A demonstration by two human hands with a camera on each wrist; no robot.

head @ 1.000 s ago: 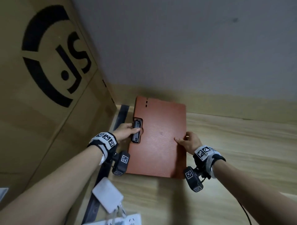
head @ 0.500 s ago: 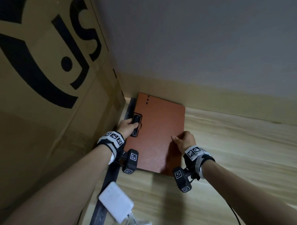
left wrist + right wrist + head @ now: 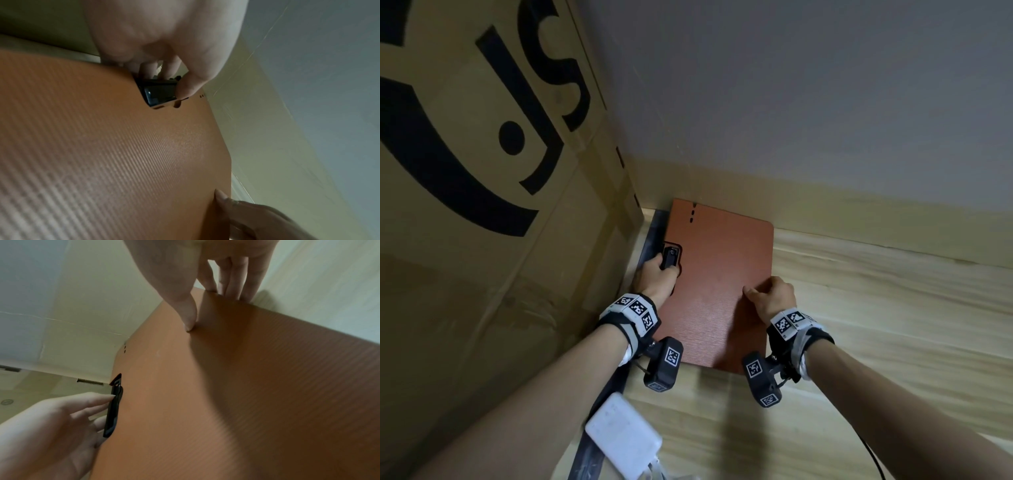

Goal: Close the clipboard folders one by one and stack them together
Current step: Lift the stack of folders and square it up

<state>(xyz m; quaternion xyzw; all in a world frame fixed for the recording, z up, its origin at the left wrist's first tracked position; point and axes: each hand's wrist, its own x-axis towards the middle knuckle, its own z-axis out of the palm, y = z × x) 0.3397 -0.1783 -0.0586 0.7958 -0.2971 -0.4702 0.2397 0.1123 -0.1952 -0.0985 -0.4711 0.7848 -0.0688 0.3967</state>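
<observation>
A closed red-brown clipboard folder (image 3: 715,284) lies flat on the wooden surface, its far end against the wall. My left hand (image 3: 657,274) grips its left edge, thumb on the black clip (image 3: 669,258) and fingers curled under the edge (image 3: 174,78). My right hand (image 3: 770,294) holds the right edge with the thumb pressed on the cover and the fingers bent over the rim (image 3: 209,305). The ribbed cover (image 3: 226,394) fills both wrist views (image 3: 102,146). Whether other folders lie beneath it is hidden.
A big cardboard box (image 3: 482,205) with black lettering stands close on the left. The grey wall (image 3: 791,102) and pale skirting close off the back. A black strip (image 3: 650,236) runs along the box. A white pack (image 3: 623,435) with a cable lies near my left forearm.
The folder has slid farther into the corner between box and wall. Both hands kept their hold on its edges and went with it.
</observation>
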